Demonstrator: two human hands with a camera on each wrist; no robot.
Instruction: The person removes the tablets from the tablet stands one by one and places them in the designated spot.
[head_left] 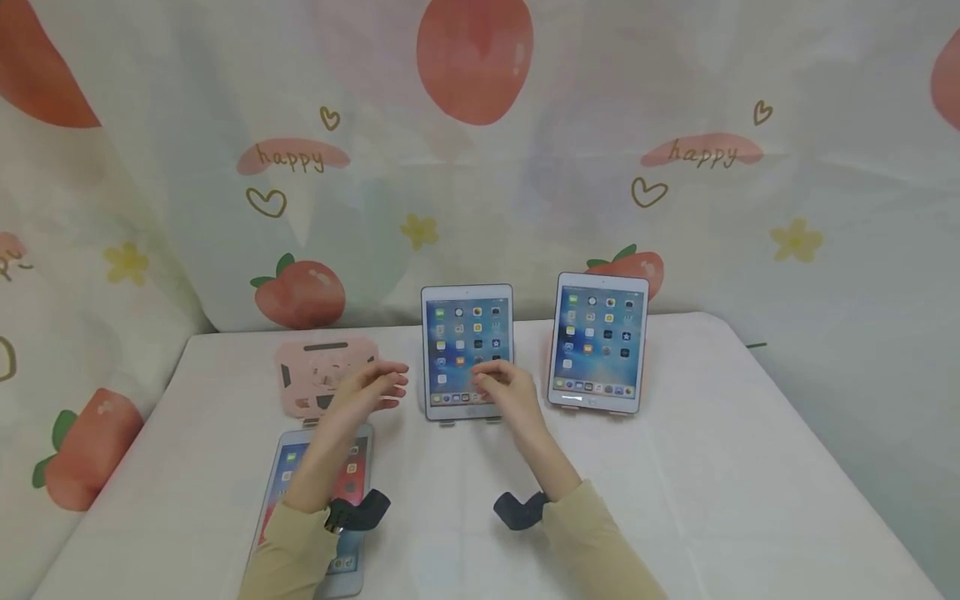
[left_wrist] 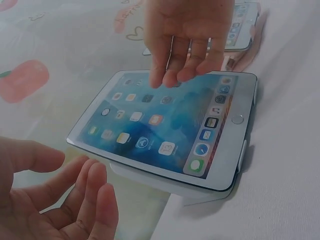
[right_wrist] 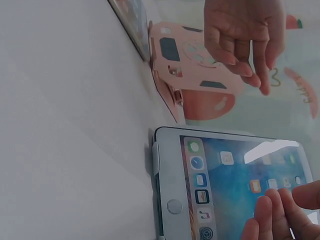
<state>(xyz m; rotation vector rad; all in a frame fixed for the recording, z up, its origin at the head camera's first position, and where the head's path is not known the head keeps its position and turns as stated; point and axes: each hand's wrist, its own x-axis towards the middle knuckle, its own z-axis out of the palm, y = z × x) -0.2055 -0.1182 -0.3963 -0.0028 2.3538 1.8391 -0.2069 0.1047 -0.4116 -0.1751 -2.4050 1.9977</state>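
Note:
A white tablet point(head_left: 468, 350) leans upright on a stand at the middle of the table, its screen lit with app icons. My left hand point(head_left: 360, 396) hovers to its left, fingers loosely bent and apart from it, as the left wrist view confirms. In front of the tablet's lower right part is my right hand point(head_left: 513, 400), its fingers relaxed and holding nothing. Whether those fingertips touch the screen cannot be told. Behind the left hand stands a pink tablet stand point(head_left: 292, 379). Another white tablet point(head_left: 360, 500) lies flat under the left forearm, partly hidden by it.
To the right, another lit tablet point(head_left: 597, 342) leans on a pink stand. A white cloth covers the table point(head_left: 720, 467). Behind it hangs a backdrop point(head_left: 525, 217) printed with fruit, hearts and "happy". Dark camera mounts point(head_left: 520, 511) sit at both wrists.

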